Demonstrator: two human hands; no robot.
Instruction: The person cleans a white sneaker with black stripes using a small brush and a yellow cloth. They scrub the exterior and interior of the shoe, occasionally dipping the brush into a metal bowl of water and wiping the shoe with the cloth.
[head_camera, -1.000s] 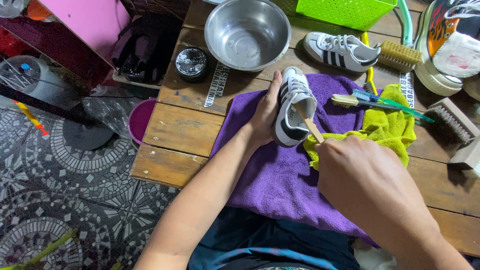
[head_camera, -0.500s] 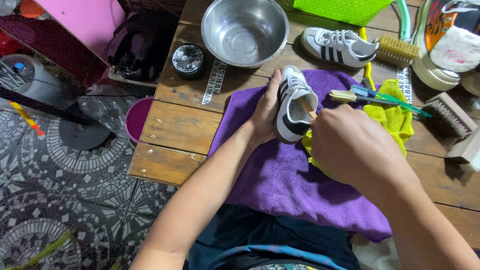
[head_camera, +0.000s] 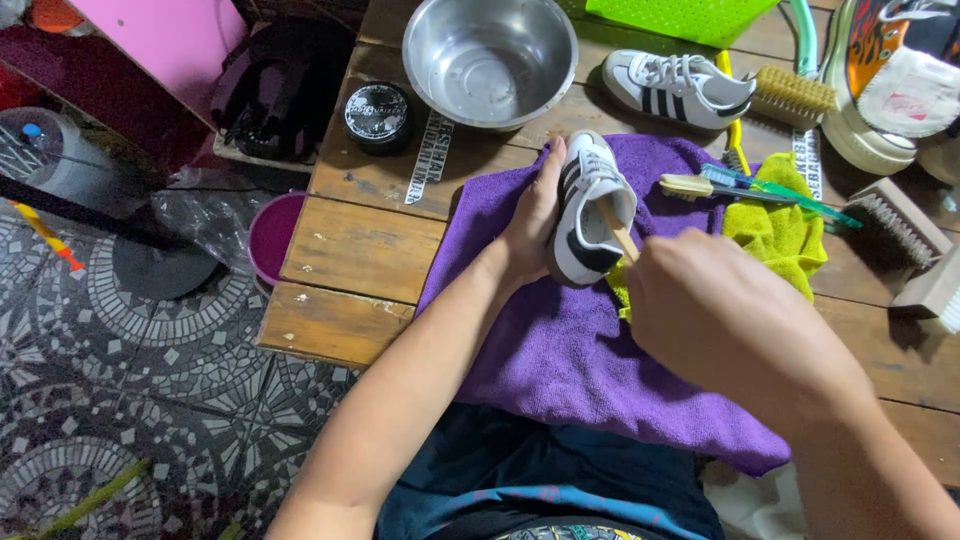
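Note:
A small white sneaker with black stripes (head_camera: 590, 215) lies on a purple towel (head_camera: 570, 350) spread over a wooden table (head_camera: 360, 250). My left hand (head_camera: 533, 225) grips the sneaker's left side. My right hand (head_camera: 720, 310) is closed around a thin wooden-handled brush (head_camera: 620, 228) whose tip reaches into the shoe's opening. The brush head is hidden inside the shoe. A yellow-green cloth (head_camera: 775, 225) lies just right of the sneaker, partly under my right hand.
A steel bowl (head_camera: 490, 55) and a round black tin (head_camera: 377, 112) stand at the back. A second white sneaker (head_camera: 675, 88), several brushes (head_camera: 795, 95) and toothbrushes (head_camera: 745, 185) lie to the right. A patterned tile floor (head_camera: 120, 380) lies to the left.
My right hand has shifted slightly up and left toward the sneaker with the brush. The view has drifted a little; my left hand keeps its hold on the shoe.

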